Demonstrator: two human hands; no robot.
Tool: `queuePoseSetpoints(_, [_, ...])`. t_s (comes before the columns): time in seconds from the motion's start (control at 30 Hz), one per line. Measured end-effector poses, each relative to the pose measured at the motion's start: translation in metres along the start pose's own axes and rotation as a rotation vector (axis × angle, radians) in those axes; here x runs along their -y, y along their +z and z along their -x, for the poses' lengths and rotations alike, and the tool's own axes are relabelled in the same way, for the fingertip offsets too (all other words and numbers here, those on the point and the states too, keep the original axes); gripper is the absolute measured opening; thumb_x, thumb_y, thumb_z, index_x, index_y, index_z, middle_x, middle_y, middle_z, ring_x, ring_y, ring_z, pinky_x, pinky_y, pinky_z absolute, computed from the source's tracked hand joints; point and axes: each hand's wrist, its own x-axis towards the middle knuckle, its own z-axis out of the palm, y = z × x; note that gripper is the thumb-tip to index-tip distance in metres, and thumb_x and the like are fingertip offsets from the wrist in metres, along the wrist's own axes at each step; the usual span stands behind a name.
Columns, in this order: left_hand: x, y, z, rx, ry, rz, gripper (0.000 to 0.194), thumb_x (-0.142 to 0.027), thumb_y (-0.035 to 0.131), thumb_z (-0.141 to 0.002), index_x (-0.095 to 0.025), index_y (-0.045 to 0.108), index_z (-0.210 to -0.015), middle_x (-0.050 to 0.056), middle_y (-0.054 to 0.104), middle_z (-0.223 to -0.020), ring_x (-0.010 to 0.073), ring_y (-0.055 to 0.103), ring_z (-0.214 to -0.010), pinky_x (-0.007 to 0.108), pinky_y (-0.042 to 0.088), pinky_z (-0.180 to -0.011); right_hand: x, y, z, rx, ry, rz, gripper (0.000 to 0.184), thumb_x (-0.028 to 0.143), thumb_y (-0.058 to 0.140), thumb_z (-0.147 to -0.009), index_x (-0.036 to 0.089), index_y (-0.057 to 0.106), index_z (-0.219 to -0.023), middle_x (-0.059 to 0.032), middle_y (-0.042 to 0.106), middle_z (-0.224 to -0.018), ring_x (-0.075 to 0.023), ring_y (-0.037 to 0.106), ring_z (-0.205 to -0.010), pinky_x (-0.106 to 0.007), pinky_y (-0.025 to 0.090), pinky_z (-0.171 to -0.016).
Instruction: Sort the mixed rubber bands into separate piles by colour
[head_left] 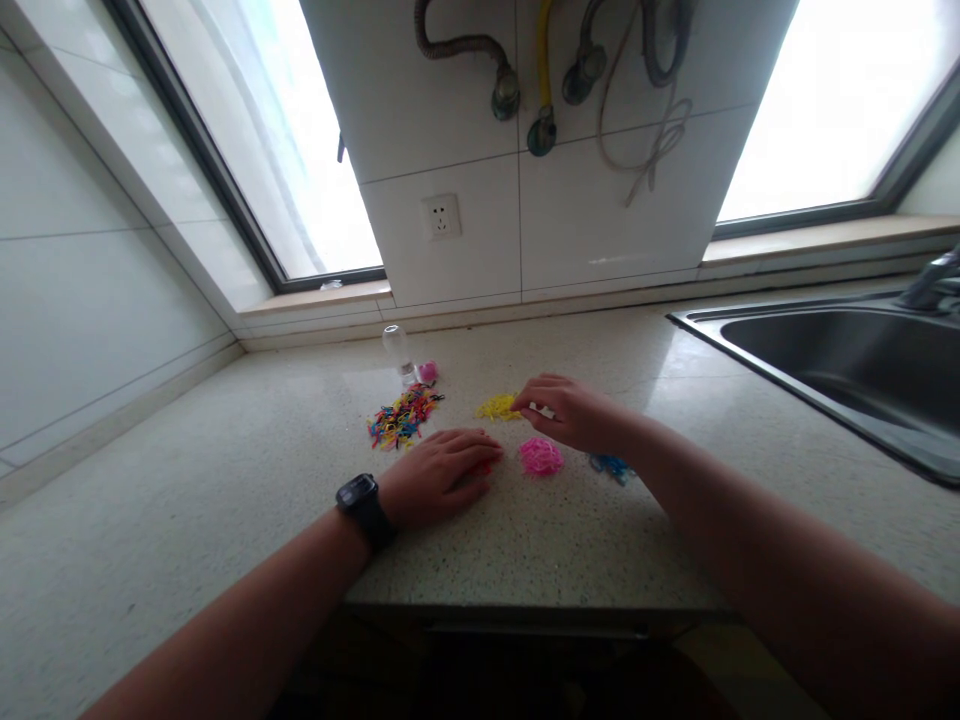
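Head view: left hand (442, 475) partly covered red pieces (484, 467), fingers together; right hand (562, 410) curled at yellow pile (495, 406), pinch not discernible; pink pile (541, 457) apart, likely keeping colours unmixed.

Reference point: central pile (541, 457) on the countertop (585, 560). Left hand (442, 475) at nine o'clock, right hand (562, 408) at one. Second pile (497, 406) at eleven; third pile (611, 465) at three. Fourth pile (405, 415) beyond the left hand, bottle (396, 350) at its twelve. Sink (701, 322) between two and three.
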Motion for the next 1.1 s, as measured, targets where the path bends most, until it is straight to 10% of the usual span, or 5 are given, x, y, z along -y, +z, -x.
queuePoseSetpoints(1.1, [-0.0007, -0.0006, -0.0008, -0.028, -0.001, 0.003, 0.036, -0.034, 0.044, -0.101, -0.026, 0.054, -0.135, 0.008, 0.060, -0.134, 0.0236, 0.053, -0.125, 0.045, 0.043, -0.108, 0.0023, -0.0017, -0.0007, 0.028, 0.015, -0.012, 0.021, 0.020, 0.052, -0.094, 0.018, 0.071, -0.104, -0.0096, 0.071, -0.096, -0.0220, 0.063, -0.094, -0.036, 0.047, -0.087])
